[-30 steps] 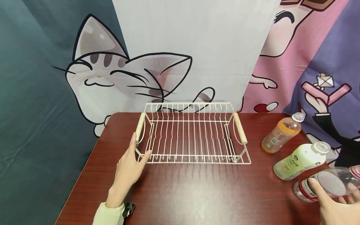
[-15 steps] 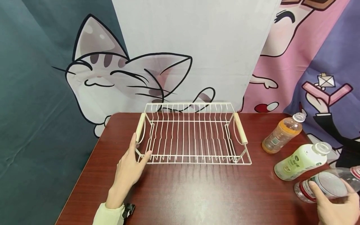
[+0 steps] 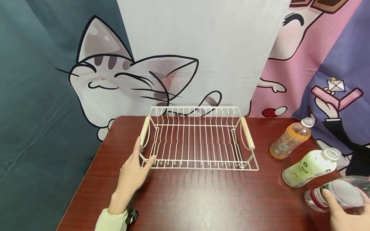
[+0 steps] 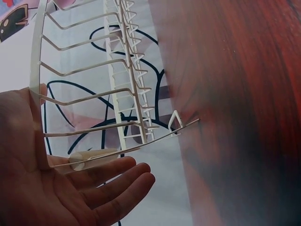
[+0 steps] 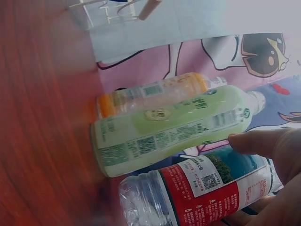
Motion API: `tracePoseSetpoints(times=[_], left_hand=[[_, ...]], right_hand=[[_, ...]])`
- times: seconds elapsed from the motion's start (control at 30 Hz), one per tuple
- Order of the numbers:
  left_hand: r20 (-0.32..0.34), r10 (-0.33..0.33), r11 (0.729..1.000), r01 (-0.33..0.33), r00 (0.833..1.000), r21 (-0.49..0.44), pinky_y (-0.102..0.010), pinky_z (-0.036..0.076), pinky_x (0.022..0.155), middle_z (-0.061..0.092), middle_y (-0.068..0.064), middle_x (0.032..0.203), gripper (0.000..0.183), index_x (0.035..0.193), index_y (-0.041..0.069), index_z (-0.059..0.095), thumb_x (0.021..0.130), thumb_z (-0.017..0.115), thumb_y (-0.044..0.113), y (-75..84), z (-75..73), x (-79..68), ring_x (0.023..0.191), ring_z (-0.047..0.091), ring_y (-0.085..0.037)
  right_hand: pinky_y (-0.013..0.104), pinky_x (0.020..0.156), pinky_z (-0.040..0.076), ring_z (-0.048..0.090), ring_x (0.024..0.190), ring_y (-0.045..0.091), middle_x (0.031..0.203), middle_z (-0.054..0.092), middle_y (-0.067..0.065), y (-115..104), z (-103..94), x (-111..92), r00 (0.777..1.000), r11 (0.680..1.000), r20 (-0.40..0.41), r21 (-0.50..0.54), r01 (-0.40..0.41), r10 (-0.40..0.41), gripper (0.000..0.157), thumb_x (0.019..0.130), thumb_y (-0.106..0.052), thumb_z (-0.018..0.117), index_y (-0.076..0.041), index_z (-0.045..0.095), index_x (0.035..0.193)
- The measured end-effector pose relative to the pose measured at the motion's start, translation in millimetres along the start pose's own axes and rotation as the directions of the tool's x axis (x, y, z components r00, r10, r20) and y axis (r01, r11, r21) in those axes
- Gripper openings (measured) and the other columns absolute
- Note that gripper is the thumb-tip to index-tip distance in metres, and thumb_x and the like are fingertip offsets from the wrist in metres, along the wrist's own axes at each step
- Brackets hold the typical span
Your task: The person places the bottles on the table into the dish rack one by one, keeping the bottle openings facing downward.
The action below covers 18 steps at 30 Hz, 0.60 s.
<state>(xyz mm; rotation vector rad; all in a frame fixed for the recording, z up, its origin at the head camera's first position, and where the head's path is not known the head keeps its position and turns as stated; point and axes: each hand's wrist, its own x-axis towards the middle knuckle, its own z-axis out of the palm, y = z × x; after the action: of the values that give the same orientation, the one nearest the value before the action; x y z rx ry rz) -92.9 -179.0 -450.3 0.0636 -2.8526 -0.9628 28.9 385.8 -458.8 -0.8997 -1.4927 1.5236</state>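
Note:
My left hand point(image 3: 131, 175) lies against the near left corner of a white wire dish rack point(image 3: 202, 168). Its fingers stretch along the side toward a pale wooden handle point(image 3: 144, 131), and the thumb reaches over the front rim. In the left wrist view the fingers point(image 4: 117, 188) are straight, outside the wires. At the right edge, my right hand point(image 3: 347, 219) grips a clear plastic bottle point(image 3: 318, 195) with a red label, thumb on its near side. The right wrist view shows this bottle point(image 5: 202, 193) standing beside a green one, partly covered by the hand.
A pale green bottle point(image 3: 307, 168) stands just behind the gripped one. Farther back is a clear bottle point(image 3: 289, 141) with orange liquid. All stand near the right edge of the reddish-brown table point(image 3: 196, 202). A cartoon-printed cloth point(image 3: 219, 57) hangs behind.
My right hand's fingers have closed round the red-labelled bottle. The left hand stays in place on the rack, while the head view shifts very slightly.

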Motion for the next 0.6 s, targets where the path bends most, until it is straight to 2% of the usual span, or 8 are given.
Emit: tracePoseSetpoints(times=[0.1, 0.2, 0.27, 0.33, 0.43, 0.5, 0.57, 0.6], left_hand=[[-0.002, 0.003, 1.000, -0.003, 1.000, 0.003, -0.073, 0.049, 0.101, 0.062, -0.013, 0.160, 0.096, 0.180, 0.038, 0.004, 0.107, 0.061, 0.065, -0.1, 0.0, 0.4, 0.138, 0.061, -0.053], [-0.005, 0.008, 1.000, -0.008, 1.000, 0.004, -0.073, 0.049, 0.101, 0.062, -0.013, 0.160, 0.096, 0.180, 0.038, 0.004, 0.107, 0.061, 0.065, -0.4, 0.1, 0.6, 0.138, 0.061, -0.053], [-0.008, 0.008, 1.000, -0.008, 1.000, 0.005, -0.073, 0.049, 0.101, 0.062, -0.013, 0.160, 0.096, 0.180, 0.038, 0.004, 0.107, 0.061, 0.065, -0.6, 0.1, 0.5, 0.138, 0.061, -0.053], [-0.006, 0.009, 1.000, -0.009, 1.000, 0.009, -0.073, 0.049, 0.101, 0.062, -0.013, 0.160, 0.096, 0.180, 0.038, 0.004, 0.107, 0.061, 0.065, -0.8, 0.2, 0.3, 0.139, 0.061, -0.053], [-0.001, 0.010, 1.000, -0.010, 1.000, 0.015, -0.074, 0.049, 0.102, 0.060, -0.013, 0.162, 0.097, 0.180, 0.038, 0.002, 0.107, 0.061, 0.065, -1.1, 0.2, 0.2, 0.140, 0.060, -0.054], [-0.001, 0.013, 1.000, -0.013, 1.000, 0.019, -0.074, 0.049, 0.102, 0.059, -0.014, 0.163, 0.097, 0.180, 0.038, 0.002, 0.107, 0.061, 0.065, -1.5, 0.4, 0.2, 0.140, 0.059, -0.054], [-0.004, 0.017, 1.000, -0.017, 1.000, 0.025, -0.075, 0.049, 0.102, 0.057, -0.014, 0.165, 0.097, 0.180, 0.037, 0.002, 0.107, 0.061, 0.065, -2.0, 0.4, 0.2, 0.139, 0.059, -0.055], [-0.005, 0.017, 0.999, -0.017, 1.000, 0.029, -0.075, 0.049, 0.101, 0.056, -0.015, 0.166, 0.098, 0.180, 0.037, 0.002, 0.107, 0.061, 0.065, -2.1, 0.0, 0.0, 0.139, 0.059, -0.055]], right_hand=[[-0.001, 0.077, 0.044, 0.058, 0.094, -0.003, 0.109, 0.066, -0.017, -3.0, 1.5, -1.7, 0.999, 0.997, -0.025, 0.074, 0.029, -0.028, 0.064, 0.086, 0.009, 0.086, -0.028, 0.067, 0.134], [-0.001, 0.083, 0.045, 0.060, 0.097, -0.003, 0.112, 0.067, -0.015, -7.0, 1.6, -3.5, 0.998, 0.993, -0.030, 0.106, 0.050, -0.048, 0.064, 0.087, 0.008, 0.086, -0.025, 0.065, 0.138], [0.000, 0.084, 0.047, 0.062, 0.098, -0.002, 0.111, 0.069, -0.014, -9.7, 0.9, -4.5, 0.999, 0.989, -0.018, 0.142, 0.042, -0.040, 0.065, 0.087, 0.009, 0.085, -0.023, 0.064, 0.140], [0.002, 0.085, 0.048, 0.062, 0.099, -0.001, 0.109, 0.070, -0.014, -14.3, 0.4, -6.4, 1.000, 0.987, -0.011, 0.156, 0.027, -0.026, 0.058, 0.088, 0.008, 0.086, -0.023, 0.068, 0.133], [0.000, 0.094, 0.042, 0.060, 0.109, -0.003, 0.111, 0.068, -0.018, -24.2, -1.4, -10.9, 1.000, 0.996, -0.020, 0.089, 0.002, 0.000, 0.048, 0.091, -0.001, 0.086, -0.029, 0.070, 0.127], [-0.001, 0.099, 0.036, 0.057, 0.116, -0.004, 0.114, 0.066, -0.022, -31.1, -1.5, -14.4, 0.999, 1.000, -0.036, 0.006, 0.022, -0.022, 0.045, 0.091, -0.008, 0.086, -0.032, 0.071, 0.126], [-0.002, 0.104, 0.030, 0.051, 0.125, -0.006, 0.119, 0.060, -0.025, -38.7, -2.7, -18.6, 1.000, 0.999, -0.031, -0.050, -0.004, 0.002, 0.046, 0.093, -0.014, 0.085, -0.037, 0.066, 0.128], [-0.002, 0.105, 0.027, 0.050, 0.123, -0.009, 0.115, 0.060, -0.029, -44.3, -3.2, -20.3, 0.998, 0.996, -0.014, -0.073, -0.058, 0.058, 0.037, 0.094, -0.018, 0.085, -0.038, 0.069, 0.122]])
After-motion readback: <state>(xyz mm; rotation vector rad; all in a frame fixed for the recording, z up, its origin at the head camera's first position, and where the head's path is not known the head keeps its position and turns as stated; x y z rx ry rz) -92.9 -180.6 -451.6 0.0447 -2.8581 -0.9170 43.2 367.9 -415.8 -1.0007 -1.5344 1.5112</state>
